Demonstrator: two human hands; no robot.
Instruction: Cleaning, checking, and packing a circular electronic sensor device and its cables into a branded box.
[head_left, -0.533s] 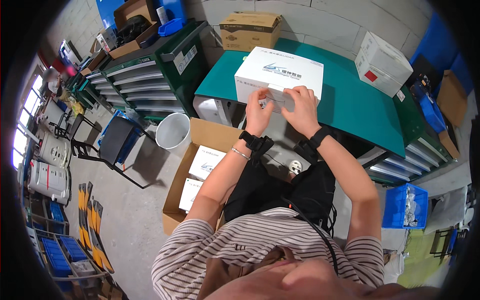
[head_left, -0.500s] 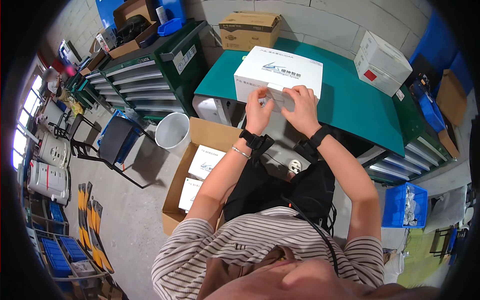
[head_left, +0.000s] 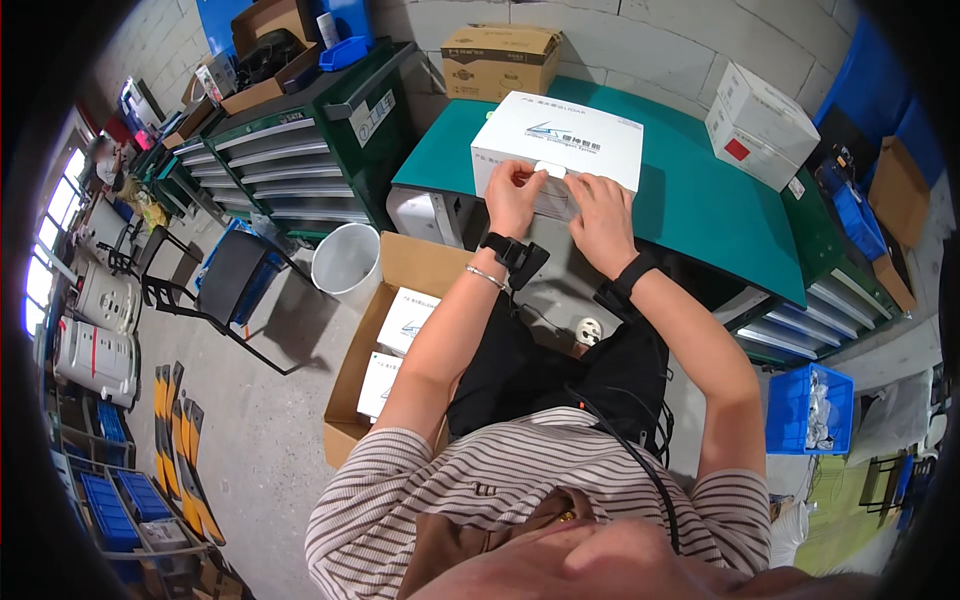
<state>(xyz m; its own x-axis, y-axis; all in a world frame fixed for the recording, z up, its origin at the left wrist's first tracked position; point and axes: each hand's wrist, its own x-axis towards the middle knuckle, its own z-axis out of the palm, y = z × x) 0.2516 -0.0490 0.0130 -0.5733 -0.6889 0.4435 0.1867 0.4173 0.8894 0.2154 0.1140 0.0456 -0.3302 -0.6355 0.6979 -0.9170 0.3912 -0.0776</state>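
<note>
Both hands work the near face of a large white rectangular cardboard carton (head_left: 560, 140) that sits at the front edge of a teal-topped workbench (head_left: 700, 200). The left hand (head_left: 513, 195) has its fingers curled and pinched on the carton's front edge, just left of a small pale tab or strip of tape there (too small to tell which). The right hand (head_left: 603, 215) lies flat just beside it, fingers spread and pressed against the same face, its fingertips meeting the left hand's at the tab. Each wrist carries a black strap-on band. Below the left forearm, on the floor, stands an open brown cardboard box (head_left: 385, 340) holding smaller white packets, with a round white plastic bin (head_left: 346, 262) just beyond it. Well beyond the hands, a closed brown carton (head_left: 500, 58) rests at the bench's back, and to the right of the right hand sits a second white carton with a red label (head_left: 760, 122). As I judge it, the carton sits close to the bench lip, so a hard tug toward the body could drag it off onto the lap or floor. A pinch on so thin a tab could also slip or tear the cardboard face if the pull runs at an angle.
</note>
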